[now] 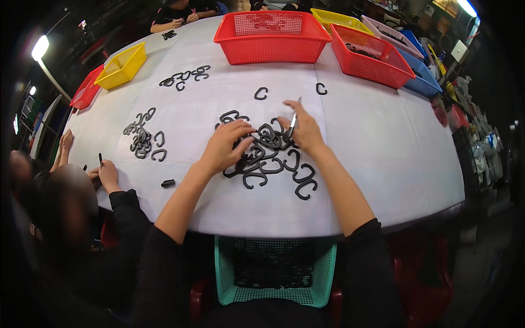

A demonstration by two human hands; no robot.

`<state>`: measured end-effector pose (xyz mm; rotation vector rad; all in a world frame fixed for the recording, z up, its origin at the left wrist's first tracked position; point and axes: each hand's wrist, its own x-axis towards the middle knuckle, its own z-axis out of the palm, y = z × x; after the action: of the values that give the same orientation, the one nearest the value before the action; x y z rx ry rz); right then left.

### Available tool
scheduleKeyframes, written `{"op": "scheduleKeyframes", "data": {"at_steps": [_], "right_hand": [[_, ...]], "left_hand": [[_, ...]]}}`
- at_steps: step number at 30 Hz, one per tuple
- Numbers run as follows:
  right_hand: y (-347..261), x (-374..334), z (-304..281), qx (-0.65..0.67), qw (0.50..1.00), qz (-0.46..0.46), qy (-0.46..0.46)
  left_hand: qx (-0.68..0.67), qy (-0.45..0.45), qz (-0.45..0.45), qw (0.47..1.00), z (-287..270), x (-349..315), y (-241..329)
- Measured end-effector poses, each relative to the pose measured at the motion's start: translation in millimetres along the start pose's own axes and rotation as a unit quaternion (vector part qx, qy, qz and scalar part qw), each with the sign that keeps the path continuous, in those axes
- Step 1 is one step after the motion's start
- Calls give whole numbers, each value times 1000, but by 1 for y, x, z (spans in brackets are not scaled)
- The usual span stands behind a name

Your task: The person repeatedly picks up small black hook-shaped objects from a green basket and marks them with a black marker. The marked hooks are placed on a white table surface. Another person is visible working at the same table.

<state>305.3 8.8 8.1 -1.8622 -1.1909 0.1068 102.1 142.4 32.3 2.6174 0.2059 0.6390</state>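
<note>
A loose pile of black C-shaped rings (269,168) lies on the white-covered table in front of me. My left hand (227,145) rests over the pile's left side, thumb and fingers apart, with no ring visibly gripped. In my right hand (306,130), above the pile's right side, is a slim silver-and-black pen-like tool (293,120); its lower end points down at the rings. Beyond the pile are two single C-shaped rings, one ahead (261,93) and one to the right (321,88).
A red basket (273,50) stands at the far side, with more baskets to its right. A green basket (221,273) of dark pieces sits below the table edge. A co-worker's hand (108,175) holds a black pen at left, near another ring pile (143,139). A small black piece (168,183) lies nearby.
</note>
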Motion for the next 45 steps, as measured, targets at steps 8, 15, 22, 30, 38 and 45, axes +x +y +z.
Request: {"op": "scheduleKeyframes", "data": {"at_steps": [8,15,22,30,38,45], "right_hand": [[82,59,-37,-154,987,51,-4],[-29,-32,-14,53,989,3,-136],[-46,-110,-68,41,999,6,5],[-73,-161,-48,-37,999,-17,24],[-62,-171,-29,-148,985,-73,55],[-78,-175,-16,-133,985,-34,101]], "left_hand": [[-20,-143,232,962,65,-54,141],[41,-149,203,967,84,-74,130],[27,-103,80,991,26,-117,108],[-132,64,-86,985,8,-148,109],[-119,115,-93,982,18,-145,110],[-92,114,-92,985,21,-146,112]]}}
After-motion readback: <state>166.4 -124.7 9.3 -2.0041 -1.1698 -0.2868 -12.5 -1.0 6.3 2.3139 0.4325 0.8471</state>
